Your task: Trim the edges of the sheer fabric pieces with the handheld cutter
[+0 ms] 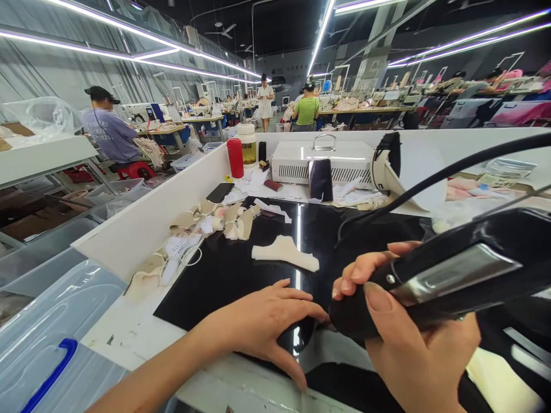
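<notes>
My right hand (417, 350) is wrapped round a black hand-held tool (456, 275) with a shiny metal plate and a rivet along its side. The tool's rounded black end points left, close to the fingertips of my left hand (267, 321). That left hand reaches over the glossy black board (206, 287) with its fingers spread, and no held object shows in it. Beyond it lies a cut cream piece of soft sheet (286, 252), flat on the board. Another cream piece (501, 381) shows at the lower right, partly behind my right hand. What the tool's end touches is hidden.
Beige cut pieces (241, 221) and papers line the left side. Behind are a white vented box (322, 160), a phone (320, 179) and a red cup (235, 157). A thick black cable (430, 183) arches overhead at right. Several people work at machines farther back.
</notes>
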